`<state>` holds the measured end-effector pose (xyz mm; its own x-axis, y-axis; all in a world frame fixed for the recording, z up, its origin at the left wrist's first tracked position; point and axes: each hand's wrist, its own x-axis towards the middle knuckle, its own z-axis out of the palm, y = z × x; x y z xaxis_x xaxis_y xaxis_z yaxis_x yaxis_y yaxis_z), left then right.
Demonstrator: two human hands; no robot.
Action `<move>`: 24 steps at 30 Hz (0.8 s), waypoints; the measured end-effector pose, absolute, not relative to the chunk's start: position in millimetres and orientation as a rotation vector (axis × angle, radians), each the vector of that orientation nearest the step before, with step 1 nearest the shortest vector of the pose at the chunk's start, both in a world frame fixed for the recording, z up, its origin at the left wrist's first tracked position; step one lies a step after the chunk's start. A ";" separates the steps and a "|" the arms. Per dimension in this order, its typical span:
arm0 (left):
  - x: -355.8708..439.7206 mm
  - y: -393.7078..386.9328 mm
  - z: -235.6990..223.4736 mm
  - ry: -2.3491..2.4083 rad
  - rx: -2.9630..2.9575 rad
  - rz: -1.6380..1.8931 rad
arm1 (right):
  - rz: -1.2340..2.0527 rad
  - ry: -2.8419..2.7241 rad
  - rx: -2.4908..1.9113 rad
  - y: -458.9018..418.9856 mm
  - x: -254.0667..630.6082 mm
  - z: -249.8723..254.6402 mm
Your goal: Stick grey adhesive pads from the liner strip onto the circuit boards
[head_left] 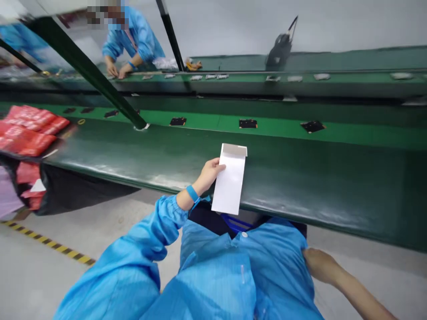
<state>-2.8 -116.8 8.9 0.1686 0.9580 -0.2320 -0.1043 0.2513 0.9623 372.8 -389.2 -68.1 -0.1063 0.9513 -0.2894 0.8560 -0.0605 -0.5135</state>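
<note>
My left hand is closed on the left edge of a white paper envelope, thumb on top. The envelope lies tilted over the near edge of the green workbench, its greyish flap at the far end. A blue band circles my left wrist. Low on the right, my right hand is closed in a fist against the side of my blue smock and appears to grip its fabric; the fingertips are hidden. That hand is well apart from the envelope.
Several flat black parts, one a black plate, lie along the bright green strip behind the bench. Red packets are heaped at left. A slanted green post rises from the bench. Across the line, a co-worker handles small items.
</note>
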 end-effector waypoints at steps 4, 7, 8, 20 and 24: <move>5.6 -178.4 33.3 1.092 1.224 0.983 | 1.404 -2.122 -1.454 -338.1 360.3 -21.1; 21.5 -213.9 50.0 1.059 1.373 0.929 | 1.111 -1.667 -1.337 -289.4 335.9 18.4; 28.2 -223.0 54.5 1.060 1.405 0.913 | 1.132 -1.551 -1.248 -274.4 326.5 24.7; 89.9 -239.9 65.9 1.070 1.299 0.932 | 1.403 -1.120 -0.996 -257.3 289.4 24.6; 90.1 -230.9 54.6 1.147 1.330 0.949 | 1.172 -1.231 -1.058 -257.9 295.5 34.9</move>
